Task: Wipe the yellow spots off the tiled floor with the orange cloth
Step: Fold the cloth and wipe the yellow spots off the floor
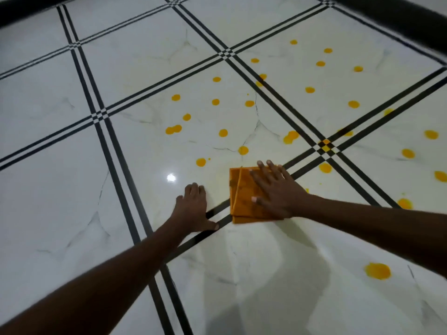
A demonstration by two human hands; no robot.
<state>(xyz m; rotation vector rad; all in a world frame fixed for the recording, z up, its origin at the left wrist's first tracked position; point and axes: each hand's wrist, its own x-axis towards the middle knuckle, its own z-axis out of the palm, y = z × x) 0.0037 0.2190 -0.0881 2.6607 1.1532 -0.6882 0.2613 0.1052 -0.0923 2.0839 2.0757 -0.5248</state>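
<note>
Pressing orange cloth (244, 189) flat, right hand (275, 192) spread | left hand (194, 209) flat on floor (72, 189) | cloth part-hidden

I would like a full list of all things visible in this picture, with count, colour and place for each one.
tiled floor: one, glossy white marble-look tiles with black striped joint lines, fills nearly the whole view
yellow spots: many, more than twenty, yellow, scattered across the middle and right tiles; a large one lies near the right forearm
orange cloth: one, orange, folded, flat on the floor at centre, partly over a black joint line
dark border: black, along the top edge and top right corner; what it is cannot be told
left hand: flat on the bare floor, just left of the cloth, holding nothing
right hand: fingers spread, pressing on the cloth
</note>
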